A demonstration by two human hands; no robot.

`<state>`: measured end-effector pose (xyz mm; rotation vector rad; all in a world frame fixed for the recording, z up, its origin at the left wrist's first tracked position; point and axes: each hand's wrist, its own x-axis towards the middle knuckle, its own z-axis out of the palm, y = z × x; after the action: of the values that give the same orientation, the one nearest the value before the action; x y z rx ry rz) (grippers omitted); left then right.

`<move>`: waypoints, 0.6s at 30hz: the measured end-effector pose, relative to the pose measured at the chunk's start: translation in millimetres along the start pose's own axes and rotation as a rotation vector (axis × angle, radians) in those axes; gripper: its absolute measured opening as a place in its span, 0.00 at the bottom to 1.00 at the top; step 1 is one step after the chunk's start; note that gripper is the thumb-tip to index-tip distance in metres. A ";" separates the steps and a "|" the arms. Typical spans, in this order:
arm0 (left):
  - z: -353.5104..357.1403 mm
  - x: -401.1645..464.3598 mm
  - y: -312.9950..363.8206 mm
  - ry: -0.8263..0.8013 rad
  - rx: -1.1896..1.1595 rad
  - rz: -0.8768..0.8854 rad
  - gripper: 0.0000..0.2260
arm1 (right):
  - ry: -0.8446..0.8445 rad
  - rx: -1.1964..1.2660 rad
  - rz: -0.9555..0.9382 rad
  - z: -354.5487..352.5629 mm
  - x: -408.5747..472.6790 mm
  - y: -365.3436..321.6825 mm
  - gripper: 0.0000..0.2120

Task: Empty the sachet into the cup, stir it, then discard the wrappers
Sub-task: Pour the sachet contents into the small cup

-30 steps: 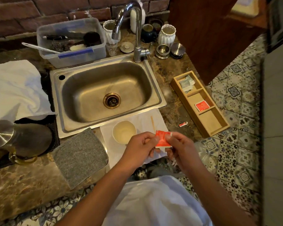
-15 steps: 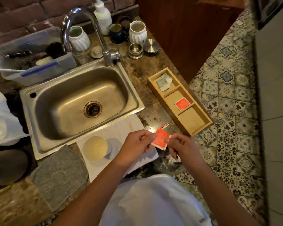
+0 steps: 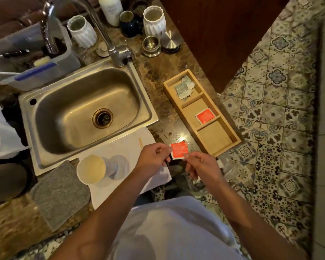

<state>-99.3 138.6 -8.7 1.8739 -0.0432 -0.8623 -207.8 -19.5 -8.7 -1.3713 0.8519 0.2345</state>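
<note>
Sachet (image 3: 179, 150) sits pinched between my two hands, over the counter's front edge. My left hand (image 3: 154, 158) has thumb and forefinger closed on its left edge, at nine o'clock of the packet; my right hand (image 3: 202, 166) nips the lower right corner, at about five o'clock, the other fingers curled in. Half a second ago the packet hung as a diamond, one corner up; now it lies nearly square to me, red face up, edges running roughly along twelve-to-six and nine-to-three. It is close to square, so I cannot name a long axis. Its upper right corner looks ragged, and the small torn strip that lay just above it then is hidden or gone. My view has also dropped closer.

The cup (image 3: 91, 168) stands on the white paper (image 3: 124, 147) at nine o'clock from my left hand, well apart, mouth up. The sink (image 3: 79, 109) lies at eleven o'clock. The wooden tray (image 3: 221, 117) runs at one o'clock, another red sachet (image 3: 204, 116) in its middle compartment.
</note>
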 end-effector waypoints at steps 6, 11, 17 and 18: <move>16.7 24.4 -9.0 0.009 0.138 -0.085 0.05 | 0.149 -0.134 0.088 4.2 26.6 21.0 0.16; 24.2 42.6 -11.2 0.025 0.246 -0.091 0.07 | 0.230 -0.219 0.091 10.1 47.5 33.7 0.15; 29.5 55.9 -18.1 0.014 0.354 -0.117 0.08 | 0.299 -0.573 -0.025 13.5 53.6 44.3 0.14; 30.2 56.6 -18.6 0.019 0.367 -0.118 0.08 | 0.308 -0.602 -0.015 13.7 54.4 44.9 0.14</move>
<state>-81.1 101.2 -61.0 2.2448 -0.0842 -0.9670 -192.3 -14.2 -78.6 -2.0110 1.0751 0.2856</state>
